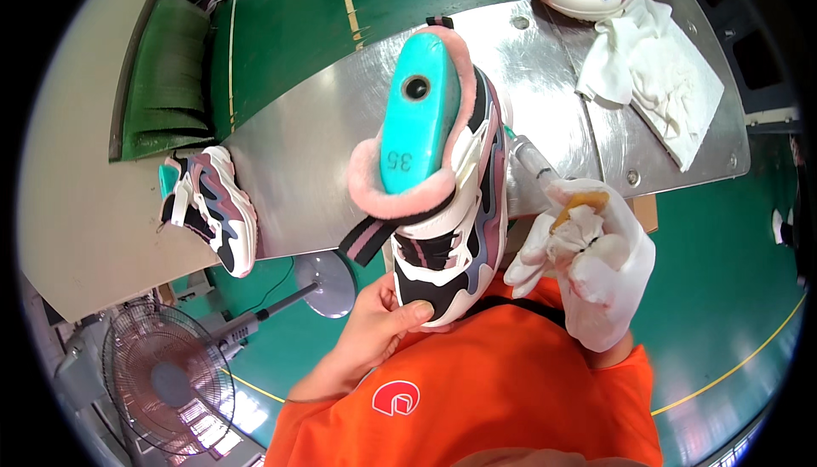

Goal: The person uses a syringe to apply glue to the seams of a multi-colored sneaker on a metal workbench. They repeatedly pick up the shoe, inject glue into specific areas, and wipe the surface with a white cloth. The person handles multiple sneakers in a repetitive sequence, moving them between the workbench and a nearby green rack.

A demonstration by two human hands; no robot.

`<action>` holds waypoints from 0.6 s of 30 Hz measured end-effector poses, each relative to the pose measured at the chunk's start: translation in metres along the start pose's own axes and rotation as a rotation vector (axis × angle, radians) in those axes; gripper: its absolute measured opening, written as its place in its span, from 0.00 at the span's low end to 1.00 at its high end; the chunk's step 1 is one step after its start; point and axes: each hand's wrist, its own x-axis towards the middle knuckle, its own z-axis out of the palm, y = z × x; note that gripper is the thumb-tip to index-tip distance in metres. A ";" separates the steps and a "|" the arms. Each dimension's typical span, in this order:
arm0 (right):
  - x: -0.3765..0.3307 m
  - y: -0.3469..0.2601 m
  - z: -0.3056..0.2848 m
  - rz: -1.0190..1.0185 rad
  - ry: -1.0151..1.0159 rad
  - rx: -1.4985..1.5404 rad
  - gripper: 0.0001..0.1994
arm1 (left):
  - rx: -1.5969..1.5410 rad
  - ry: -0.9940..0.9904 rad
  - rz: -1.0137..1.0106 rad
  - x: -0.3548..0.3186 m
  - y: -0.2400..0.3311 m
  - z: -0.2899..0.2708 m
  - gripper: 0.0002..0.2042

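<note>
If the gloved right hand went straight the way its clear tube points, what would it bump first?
Probably the shoe in the left hand: the tube in the right hand points up and left at its side. I can't tell whether the tip already touches.

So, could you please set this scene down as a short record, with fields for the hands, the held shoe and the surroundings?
Left hand: bare, gripping the held shoe by its toe
Right hand: white-gloved, holding a syringe-like applicator
Held shoe: toe toward the person, pink fluffy collar, turquoise last inside
Applicator tip: beside the shoe; contact unclear
Metal worktop: white cloth at right
Lower left: fan
</note>
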 end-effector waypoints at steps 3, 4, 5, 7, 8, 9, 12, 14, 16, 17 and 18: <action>-0.003 0.004 0.004 -0.050 -0.005 0.038 0.24 | -0.033 -0.029 0.002 0.000 0.003 0.007 0.25; -0.003 0.004 0.004 -0.065 -0.003 0.015 0.25 | -0.043 -0.042 -0.007 -0.001 0.005 0.009 0.26; -0.003 0.005 0.005 -0.080 0.000 -0.004 0.25 | -0.052 -0.053 -0.017 -0.002 0.006 0.009 0.26; -0.004 0.006 0.006 -0.126 -0.006 -0.037 0.25 | -0.065 -0.061 0.002 -0.002 0.004 0.008 0.25; -0.004 0.007 0.005 -0.161 -0.011 -0.046 0.26 | -0.065 -0.065 0.009 -0.002 0.005 0.005 0.25; -0.004 0.008 0.004 -0.197 -0.016 -0.053 0.26 | -0.069 -0.053 0.035 -0.003 0.005 0.002 0.25; -0.006 0.014 -0.010 -0.330 -0.032 0.036 0.28 | -0.065 -0.018 0.094 -0.011 0.024 -0.022 0.22; -0.006 0.010 -0.021 -0.372 0.007 -0.096 0.28 | 0.105 0.086 0.225 -0.010 0.047 -0.052 0.20; -0.007 0.007 -0.026 -0.402 0.080 -0.274 0.28 | 0.397 0.352 0.348 -0.005 0.075 -0.072 0.19; -0.006 0.008 -0.025 -0.394 0.102 -0.277 0.29 | 0.682 0.495 0.471 -0.002 0.087 -0.072 0.19; -0.005 0.008 -0.023 -0.386 0.125 -0.281 0.30 | 1.081 0.698 0.619 0.000 0.092 -0.076 0.19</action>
